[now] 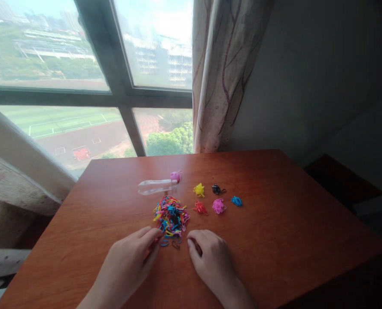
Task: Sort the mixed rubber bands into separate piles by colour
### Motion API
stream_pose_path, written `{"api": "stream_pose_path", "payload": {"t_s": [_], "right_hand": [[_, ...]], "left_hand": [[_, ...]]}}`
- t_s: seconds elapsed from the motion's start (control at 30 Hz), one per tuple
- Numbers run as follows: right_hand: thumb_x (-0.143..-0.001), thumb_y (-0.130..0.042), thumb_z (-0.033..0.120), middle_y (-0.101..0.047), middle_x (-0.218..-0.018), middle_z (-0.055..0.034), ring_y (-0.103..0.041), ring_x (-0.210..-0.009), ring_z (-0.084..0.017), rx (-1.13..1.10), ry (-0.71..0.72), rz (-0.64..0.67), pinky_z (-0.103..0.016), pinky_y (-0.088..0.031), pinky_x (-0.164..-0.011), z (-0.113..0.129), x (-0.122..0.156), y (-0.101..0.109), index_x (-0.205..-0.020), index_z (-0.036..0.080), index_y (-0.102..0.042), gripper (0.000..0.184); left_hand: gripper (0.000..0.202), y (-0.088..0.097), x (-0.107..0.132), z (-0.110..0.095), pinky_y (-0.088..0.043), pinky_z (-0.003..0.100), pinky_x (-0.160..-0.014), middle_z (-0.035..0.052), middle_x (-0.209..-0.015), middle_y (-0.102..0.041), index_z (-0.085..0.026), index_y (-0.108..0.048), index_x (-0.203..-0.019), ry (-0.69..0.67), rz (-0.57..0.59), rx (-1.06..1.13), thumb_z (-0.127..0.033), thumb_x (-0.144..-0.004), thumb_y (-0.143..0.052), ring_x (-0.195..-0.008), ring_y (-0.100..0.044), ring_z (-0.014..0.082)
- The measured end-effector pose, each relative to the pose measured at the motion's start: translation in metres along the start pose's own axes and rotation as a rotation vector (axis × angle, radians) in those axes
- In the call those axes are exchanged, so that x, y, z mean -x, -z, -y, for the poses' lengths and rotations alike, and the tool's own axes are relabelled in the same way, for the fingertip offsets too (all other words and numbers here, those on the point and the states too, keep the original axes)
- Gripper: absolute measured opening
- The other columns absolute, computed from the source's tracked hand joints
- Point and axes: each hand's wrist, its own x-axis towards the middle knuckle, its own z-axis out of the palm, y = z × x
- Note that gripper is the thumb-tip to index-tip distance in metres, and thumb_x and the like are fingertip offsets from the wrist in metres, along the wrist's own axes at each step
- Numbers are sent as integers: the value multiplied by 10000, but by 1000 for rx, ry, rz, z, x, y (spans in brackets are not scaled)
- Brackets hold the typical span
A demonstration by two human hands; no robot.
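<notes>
A heap of small mixed-colour rubber bands (172, 216) lies on the brown table. At its near left edge is my left hand (134, 253), with thumb and forefinger curled close together. My right hand (210, 253) rests at the near right of the heap, its thumb and forefinger tips drawn together. Anything pinched in either hand is too small or hidden to tell. Between the hands lie a few loose bands, among them a blue band (164, 243) and a dark band (175, 245).
Right of the heap sit single-colour piles: yellow (199, 190), black (216, 189), red (200, 208), pink (219, 206) and blue (236, 201). Behind it lie a clear bottle (155, 186) and a pink cap (175, 176). A window and curtain (224, 77) border the table (274, 240).
</notes>
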Motion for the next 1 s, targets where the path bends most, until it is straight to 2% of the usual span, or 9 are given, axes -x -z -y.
{"api": "stream_pose_path", "payload": {"t_s": [0.13,0.33,0.6,1.0], "right_hand": [[-857,-571,120,-657,-776,30,-575,-722,-152,-18,1,27,-258,-304,-649,5,-1,0,-846,243,-612,130],[-835,-633,120,-679,-796,45,-594,-727,-147,-8,-9,43,-250,-314,-652,15,-5,-3,-875,258,-630,143],[-855,-562,81,-693,-820,20,-626,-770,-160,-31,16,21,-243,-361,-689,15,-6,-8,-856,239,-643,177],[-887,-543,178,-662,-719,18,-607,-641,-139,-186,-20,-16,-214,-390,-605,10,-3,-1,-840,227,-655,131]], "left_hand": [[234,-15,17,7,-507,202,-629,-14,-890,-745,-270,-648,-1003,-1,-86,48,-254,-943,-423,-766,-726,148],[211,-30,20,7,-564,227,-692,-6,-986,-770,-270,-651,-1007,39,-167,60,-285,-935,-453,-840,-746,167],[221,-30,20,6,-576,236,-736,-6,-1023,-767,-279,-648,-1059,25,-168,76,-268,-932,-468,-882,-743,169],[221,-28,22,2,-563,240,-719,-14,-1005,-759,-292,-630,-1042,4,-139,65,-230,-937,-446,-859,-736,169]]}}
